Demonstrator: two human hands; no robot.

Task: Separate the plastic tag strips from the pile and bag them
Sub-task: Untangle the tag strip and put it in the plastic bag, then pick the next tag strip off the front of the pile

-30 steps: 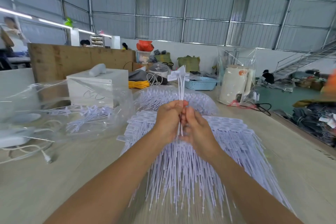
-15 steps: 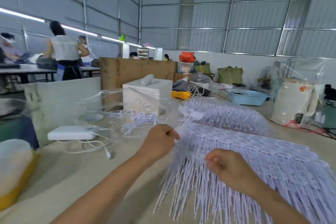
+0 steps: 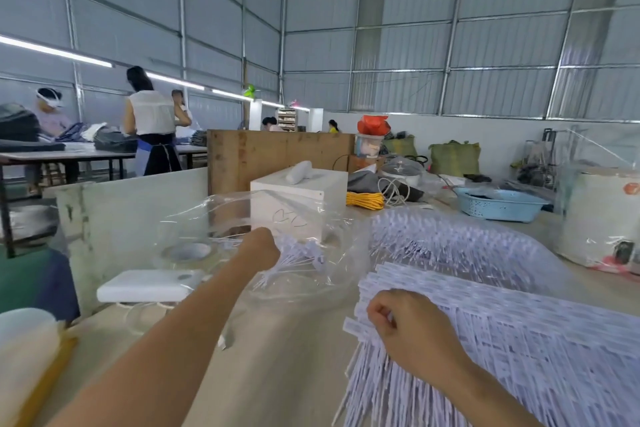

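Note:
A wide pile of white plastic tag strips (image 3: 519, 340) lies fanned over the right of the table, and more of them sit behind it under clear film (image 3: 450, 246). My right hand (image 3: 408, 326) pinches the heads of a few strips at the pile's near left edge. My left hand (image 3: 259, 250) is stretched forward to the mouth of a clear plastic bag (image 3: 214, 215), fingers curled round a small bundle of tag strips (image 3: 301, 255). That bundle lies inside the bag among other loose strips.
Next to the bag are a tape roll (image 3: 187, 251) and a flat white device (image 3: 149, 288) with a cable. Behind stand a white box (image 3: 301, 198), yellow cord (image 3: 363, 200), a blue basket (image 3: 498, 204) and a wrapped white appliance (image 3: 599, 218). People work at tables far left.
Both hands held a small bundle upright over the pile. My left hand has carried it left into the clear bag, and my right hand has dropped to the pile's edge. The view has swung left.

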